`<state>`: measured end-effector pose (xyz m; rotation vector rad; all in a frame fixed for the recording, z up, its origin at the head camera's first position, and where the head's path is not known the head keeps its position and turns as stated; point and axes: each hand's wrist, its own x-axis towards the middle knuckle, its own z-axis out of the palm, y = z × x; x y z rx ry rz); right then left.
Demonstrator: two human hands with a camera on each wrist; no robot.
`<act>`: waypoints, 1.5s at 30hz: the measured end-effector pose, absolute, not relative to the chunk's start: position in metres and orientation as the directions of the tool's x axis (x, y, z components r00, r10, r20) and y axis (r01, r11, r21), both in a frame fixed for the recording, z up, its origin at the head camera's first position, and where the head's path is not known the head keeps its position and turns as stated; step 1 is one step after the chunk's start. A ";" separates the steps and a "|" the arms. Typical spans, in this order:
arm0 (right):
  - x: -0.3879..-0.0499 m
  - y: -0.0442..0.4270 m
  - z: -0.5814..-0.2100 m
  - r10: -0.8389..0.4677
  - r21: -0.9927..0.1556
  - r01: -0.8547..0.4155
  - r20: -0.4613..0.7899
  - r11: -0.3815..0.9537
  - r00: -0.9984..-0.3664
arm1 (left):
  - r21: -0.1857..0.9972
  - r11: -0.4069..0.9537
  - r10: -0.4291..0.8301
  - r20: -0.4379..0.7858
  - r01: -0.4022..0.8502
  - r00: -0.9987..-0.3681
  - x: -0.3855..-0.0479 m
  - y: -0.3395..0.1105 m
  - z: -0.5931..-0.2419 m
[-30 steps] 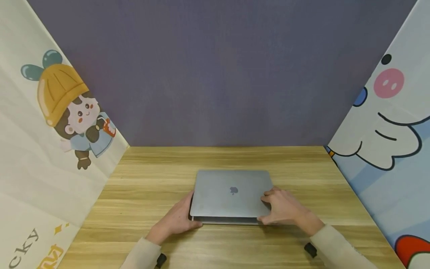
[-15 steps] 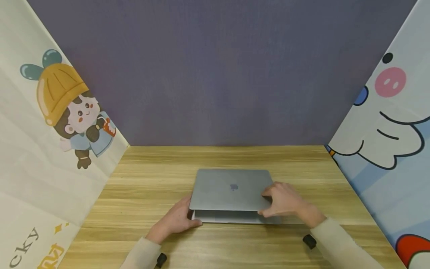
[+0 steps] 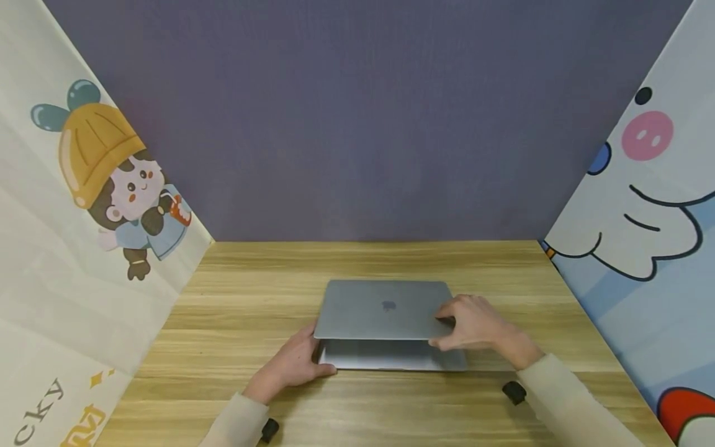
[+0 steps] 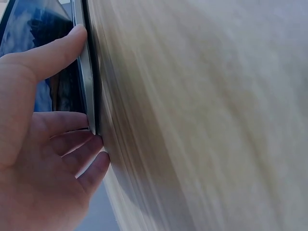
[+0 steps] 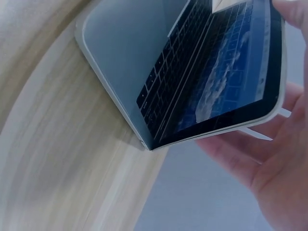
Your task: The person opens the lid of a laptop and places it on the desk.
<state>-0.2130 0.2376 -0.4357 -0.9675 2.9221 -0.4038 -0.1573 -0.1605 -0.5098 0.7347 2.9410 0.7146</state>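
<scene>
A grey laptop (image 3: 363, 316) with an apple logo lies on the wooden table, its lid tilted partway up from the base (image 3: 368, 357). My right hand (image 3: 475, 323) pinches the lid's right front corner, thumb at the front edge and fingers over the outside. From the right wrist view, the lit blue screen (image 5: 236, 72) faces the black keyboard (image 5: 166, 82). At the base's left front corner my left hand (image 3: 293, 363) holds on, thumb at the front edge. In the left wrist view, its fingertips (image 4: 98, 166) touch the base's side near the table.
The wooden table (image 3: 251, 267) runs back to a dark grey-purple panel (image 3: 357, 124). White printed sheets with cartoon figures stand at the left (image 3: 33, 279) and right (image 3: 592, 217). A black wrist-camera piece (image 3: 514, 392) sits below the right sleeve.
The lid's front edge has risen from a narrow gap to a wider one, lifted by my right hand. More of the base shows. My left hand stays at the same corner.
</scene>
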 end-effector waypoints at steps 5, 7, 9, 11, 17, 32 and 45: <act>-0.211 0.237 -0.431 -0.569 -0.261 -0.563 0.058 0.784 -0.820 | 0.428 0.803 0.431 0.064 0.415 -0.900 -0.154 -0.161 -0.509; -0.209 0.238 -0.430 -0.556 -0.263 -0.552 0.064 0.791 -0.829 | 0.429 0.808 0.423 0.056 0.405 -0.904 -0.153 -0.161 -0.508; -0.208 0.238 -0.430 -0.546 -0.267 -0.547 0.083 0.794 -0.834 | 0.420 0.810 0.423 0.063 0.409 -0.904 -0.152 -0.162 -0.508; -0.206 0.238 -0.430 -0.536 -0.269 -0.544 0.109 0.795 -0.837 | 0.405 0.815 0.425 0.069 0.415 -0.902 -0.151 -0.162 -0.509; -0.202 0.237 -0.431 -0.506 -0.263 -0.549 0.218 0.793 -0.835 | 0.361 0.840 0.417 0.043 0.404 -0.908 -0.150 -0.161 -0.509; -0.200 0.230 -0.434 -0.325 -0.296 -0.467 0.421 0.833 -0.847 | 0.349 0.856 0.400 0.022 0.382 -0.916 -0.151 -0.159 -0.509; -0.211 0.226 -0.432 -0.277 -0.274 -0.520 0.603 0.809 -0.748 | 0.341 0.859 0.398 0.022 0.381 -0.917 -0.153 -0.159 -0.509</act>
